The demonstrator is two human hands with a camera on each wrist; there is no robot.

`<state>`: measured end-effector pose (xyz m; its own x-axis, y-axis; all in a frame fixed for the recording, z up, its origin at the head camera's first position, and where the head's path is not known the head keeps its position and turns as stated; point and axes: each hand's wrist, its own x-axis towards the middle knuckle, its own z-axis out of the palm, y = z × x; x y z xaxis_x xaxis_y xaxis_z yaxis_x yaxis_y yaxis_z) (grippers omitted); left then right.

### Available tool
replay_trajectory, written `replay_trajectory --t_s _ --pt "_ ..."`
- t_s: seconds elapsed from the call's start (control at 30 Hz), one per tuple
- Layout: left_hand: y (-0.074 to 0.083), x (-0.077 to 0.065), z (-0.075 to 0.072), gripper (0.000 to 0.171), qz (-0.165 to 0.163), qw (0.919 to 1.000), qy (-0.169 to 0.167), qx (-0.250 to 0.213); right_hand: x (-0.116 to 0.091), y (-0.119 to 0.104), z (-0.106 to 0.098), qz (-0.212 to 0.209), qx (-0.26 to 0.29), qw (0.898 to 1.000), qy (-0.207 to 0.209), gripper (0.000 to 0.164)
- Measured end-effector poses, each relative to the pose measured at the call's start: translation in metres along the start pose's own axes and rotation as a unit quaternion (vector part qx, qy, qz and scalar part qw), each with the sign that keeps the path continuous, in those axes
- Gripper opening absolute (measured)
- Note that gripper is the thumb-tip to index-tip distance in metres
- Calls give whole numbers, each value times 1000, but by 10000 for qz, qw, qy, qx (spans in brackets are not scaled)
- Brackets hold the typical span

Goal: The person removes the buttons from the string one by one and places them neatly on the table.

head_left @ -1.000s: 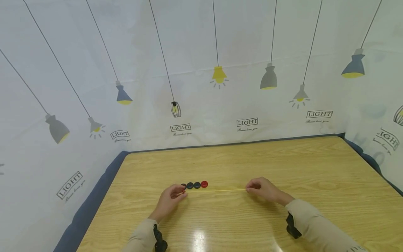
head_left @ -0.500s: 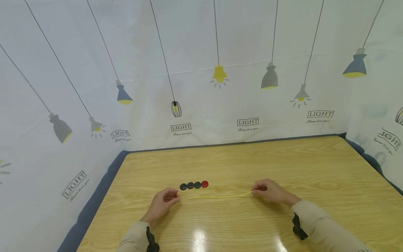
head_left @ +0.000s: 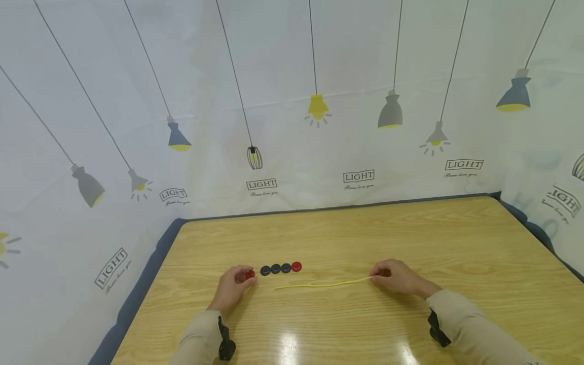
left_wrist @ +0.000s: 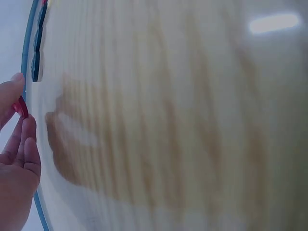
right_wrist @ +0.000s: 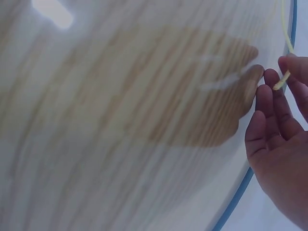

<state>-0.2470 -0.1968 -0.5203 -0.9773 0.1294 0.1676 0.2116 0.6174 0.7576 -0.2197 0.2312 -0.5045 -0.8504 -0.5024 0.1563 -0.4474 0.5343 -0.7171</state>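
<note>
In the head view my left hand [head_left: 228, 290] pinches a small red disc [head_left: 250, 274] between thumb and fingertips. The left wrist view shows the red disc [left_wrist: 23, 107] nearly edge-on, partly covered by the fingers. Just to the right of that hand, a row of three black discs [head_left: 276, 268] and one red disc at its right end [head_left: 296, 266] lies on the table. My right hand [head_left: 398, 278] pinches one end of a thin yellow string [head_left: 319, 286], which stretches left, its other end loose in front of the row. A short string tip [right_wrist: 281, 83] pokes past the right fingertips.
The wooden table [head_left: 433, 238] has a dark blue edge, and a white sheet [head_left: 301, 147] printed with lamps hangs behind and beside it. Bright reflections lie on the front of the tabletop. A dark device [head_left: 226, 347] is strapped to each wrist.
The string's left end has come away from my left hand and dropped lower. My left hand moved left with the red disc, uncovering the leftmost black disc. My right hand shifted slightly right.
</note>
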Motion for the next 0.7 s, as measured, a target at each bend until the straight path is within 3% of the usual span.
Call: replay_trajectory --t_s 0.23,0.7 --pt "-4 11 2 30 132 9993 -115 333 -1 1 -1 -31 -71 10000 -21 11" --pt "-1 17 7 30 231 9992 -139 289 -2 0 -2 104 83 9999 21 14"
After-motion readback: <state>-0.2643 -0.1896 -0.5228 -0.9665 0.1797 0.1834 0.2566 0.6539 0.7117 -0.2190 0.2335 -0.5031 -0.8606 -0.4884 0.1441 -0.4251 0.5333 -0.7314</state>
